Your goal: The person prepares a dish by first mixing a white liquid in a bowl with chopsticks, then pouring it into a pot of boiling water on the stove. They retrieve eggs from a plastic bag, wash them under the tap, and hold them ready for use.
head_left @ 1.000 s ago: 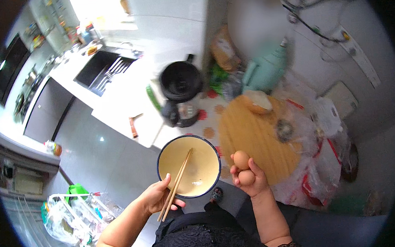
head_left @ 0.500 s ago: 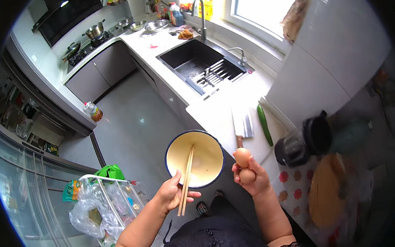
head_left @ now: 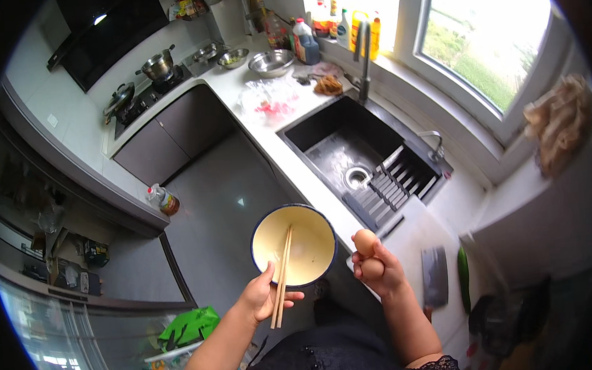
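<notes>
My left hand (head_left: 263, 298) grips the rim of a cream enamel bowl (head_left: 316, 241) with a dark blue edge. The same hand pins a pair of wooden chopsticks (head_left: 282, 275), whose far ends rest inside the bowl. A little residue shows on the bowl's inner wall. To its right, my right hand (head_left: 390, 275) is closed around two brown eggs, an upper egg (head_left: 365, 240) and a lower egg (head_left: 372, 268). Beyond that hand, a cleaver (head_left: 435, 277) and a cucumber (head_left: 464, 280) lie on the white counter.
A black sink (head_left: 337, 142) with a drain rack and a tap (head_left: 366, 62) is set into the counter ahead. Metal bowls (head_left: 271, 63) and a plastic bag (head_left: 267, 98) sit farther back. Pots (head_left: 158, 64) stand on the stove. An oil bottle (head_left: 164, 200) is on the floor.
My view has swung to the right and up, bringing more of the window and sink into sight. Both hands keep the same hold on the bowl, chopsticks and eggs.
</notes>
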A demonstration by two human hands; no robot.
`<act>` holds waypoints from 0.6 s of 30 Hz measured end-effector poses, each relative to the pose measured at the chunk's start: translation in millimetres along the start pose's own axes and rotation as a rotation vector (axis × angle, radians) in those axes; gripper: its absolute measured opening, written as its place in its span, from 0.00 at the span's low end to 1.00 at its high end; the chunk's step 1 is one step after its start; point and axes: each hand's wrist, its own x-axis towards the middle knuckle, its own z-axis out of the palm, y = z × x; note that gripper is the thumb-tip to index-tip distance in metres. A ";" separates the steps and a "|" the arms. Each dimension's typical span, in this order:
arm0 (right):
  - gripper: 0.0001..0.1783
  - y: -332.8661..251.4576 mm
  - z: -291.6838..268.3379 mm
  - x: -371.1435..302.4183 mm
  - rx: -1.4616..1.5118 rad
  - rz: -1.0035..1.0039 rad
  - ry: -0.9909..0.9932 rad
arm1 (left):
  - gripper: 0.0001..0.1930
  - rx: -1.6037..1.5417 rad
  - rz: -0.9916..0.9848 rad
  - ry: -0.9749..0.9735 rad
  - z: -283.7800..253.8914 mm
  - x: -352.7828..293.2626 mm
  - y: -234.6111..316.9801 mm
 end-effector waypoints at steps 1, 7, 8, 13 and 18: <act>0.30 -6.3 6.1 21.3 -0.010 0.006 -0.001 | 0.29 0.004 0.008 0.021 -1.9 4.6 22.4; 0.30 -43.1 38.4 157.5 -0.035 0.055 0.061 | 0.29 -0.086 0.069 0.036 -42.2 60.7 155.6; 0.31 -44.7 40.3 179.3 -0.034 0.053 0.069 | 0.29 -0.104 0.080 0.037 -51.2 72.4 177.4; 0.30 -46.9 59.1 290.2 -0.025 -0.019 0.126 | 0.28 -0.097 0.107 0.011 -103.4 132.7 301.5; 0.30 -32.3 78.5 391.6 0.070 -0.100 0.219 | 0.28 -0.070 0.074 0.013 -138.6 193.2 435.0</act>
